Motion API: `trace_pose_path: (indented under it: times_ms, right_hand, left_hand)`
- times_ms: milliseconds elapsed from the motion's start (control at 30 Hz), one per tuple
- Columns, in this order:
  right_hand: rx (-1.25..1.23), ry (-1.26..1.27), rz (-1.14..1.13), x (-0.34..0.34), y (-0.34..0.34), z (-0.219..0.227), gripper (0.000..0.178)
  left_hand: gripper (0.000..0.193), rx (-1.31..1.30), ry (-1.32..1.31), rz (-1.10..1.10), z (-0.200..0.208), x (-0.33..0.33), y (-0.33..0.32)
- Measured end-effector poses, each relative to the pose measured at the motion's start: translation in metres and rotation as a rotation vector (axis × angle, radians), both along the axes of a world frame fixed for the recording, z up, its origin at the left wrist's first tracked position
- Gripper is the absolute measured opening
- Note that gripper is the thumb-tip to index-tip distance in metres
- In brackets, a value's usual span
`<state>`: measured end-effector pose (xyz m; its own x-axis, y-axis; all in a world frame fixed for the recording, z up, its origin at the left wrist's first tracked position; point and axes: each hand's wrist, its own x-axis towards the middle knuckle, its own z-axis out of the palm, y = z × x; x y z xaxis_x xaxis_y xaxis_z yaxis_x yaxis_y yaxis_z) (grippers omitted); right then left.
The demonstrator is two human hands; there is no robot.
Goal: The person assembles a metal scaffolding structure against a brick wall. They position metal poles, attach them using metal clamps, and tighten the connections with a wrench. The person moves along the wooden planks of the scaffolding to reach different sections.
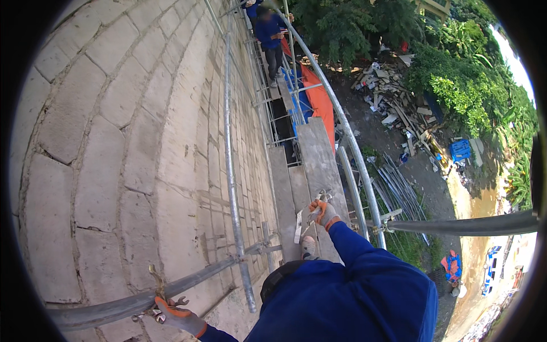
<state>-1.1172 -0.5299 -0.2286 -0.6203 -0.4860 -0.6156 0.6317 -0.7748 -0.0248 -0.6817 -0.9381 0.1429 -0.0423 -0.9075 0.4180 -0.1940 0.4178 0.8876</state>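
My left hand (178,318), in a grey and orange glove, reaches to a grey scaffold tube (202,273) at the lower left. Its fingers close on a metal scaffold clamp (159,285) at that tube; part of the clamp is hidden by the glove. My right hand (325,214), gloved alike, is closed over the plank walkway in front of my body. A shiny metal fitting (324,195) sticks out past its fingers, too small to name exactly. Beside that hand dangles a white strap (298,228). My boot (308,247) stands on the planks.
A block wall (102,171) rises on the left, behind an upright-looking tube (229,142). Grey planks (322,154) run ahead to a person (269,34) in blue. A guard rail (347,125) edges the right side, above ground with debris (393,102) and stacked pipes (399,188).
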Motion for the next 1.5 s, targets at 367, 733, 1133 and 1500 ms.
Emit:
trace_pose_path:
  times_ms: [367,733,1133,1500]
  right_hand:
    - [0.044,0.022,-0.005,-0.016,-0.030,-0.006,0.010]
    - [-0.381,0.079,-0.031,-0.036,-0.007,-0.065,0.011]
    - [0.027,0.085,-0.068,0.009,0.015,-0.095,0.013]
    - [0.023,-0.079,-0.220,-0.107,-0.073,-0.124,0.021]
  left_hand:
    - [0.060,-0.058,-0.168,0.018,0.055,-0.032,0.055]
    - [0.059,0.076,-0.049,0.021,0.037,-0.028,0.041]
    - [0.044,0.216,0.095,0.203,0.031,-0.018,0.003]
    - [0.040,0.075,0.221,0.118,0.062,-0.012,0.025]
